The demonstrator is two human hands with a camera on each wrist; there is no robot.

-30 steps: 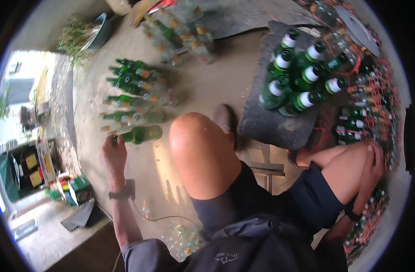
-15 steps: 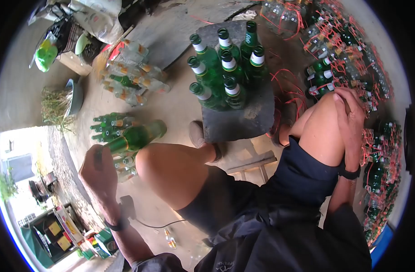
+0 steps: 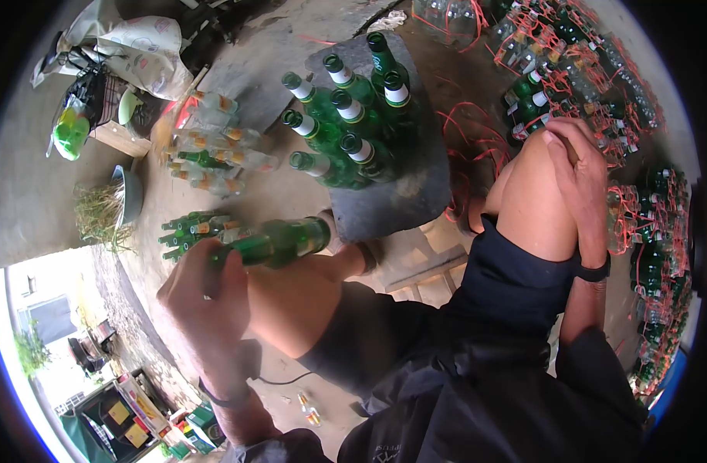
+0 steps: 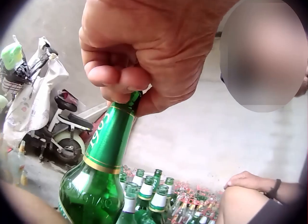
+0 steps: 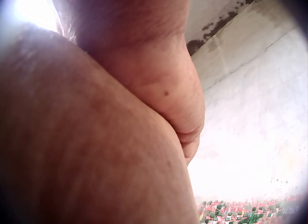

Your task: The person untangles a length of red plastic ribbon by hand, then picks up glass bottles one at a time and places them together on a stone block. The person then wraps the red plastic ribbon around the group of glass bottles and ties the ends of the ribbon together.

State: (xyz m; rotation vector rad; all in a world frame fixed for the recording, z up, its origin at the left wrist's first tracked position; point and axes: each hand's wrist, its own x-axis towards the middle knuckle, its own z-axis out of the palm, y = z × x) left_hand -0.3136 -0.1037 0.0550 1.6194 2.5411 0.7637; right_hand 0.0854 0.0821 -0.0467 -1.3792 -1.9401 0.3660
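Note:
My left hand grips a green glass bottle by its neck. The bottle is tilted in the head view, its base toward the dark slab. From the left wrist view, curled fingers wrap the top of the neck, hiding the mouth, and gold bands show below. On the slab several green bottles with white neck labels stand upright in a cluster. My right hand rests on the right knee, fingers draped over it; in the right wrist view the hand lies against the leg.
More green bottles stand on the floor at left, with clear bottles behind them. Bottles bundled in red string line the right wall. A lone small bottle is near the left forearm. Loose red string lies beside the slab.
The left hand has lifted the green bottle from beside the floor bottles and carried it up and right toward the slab. The head view has turned; the right hand stays on the knee.

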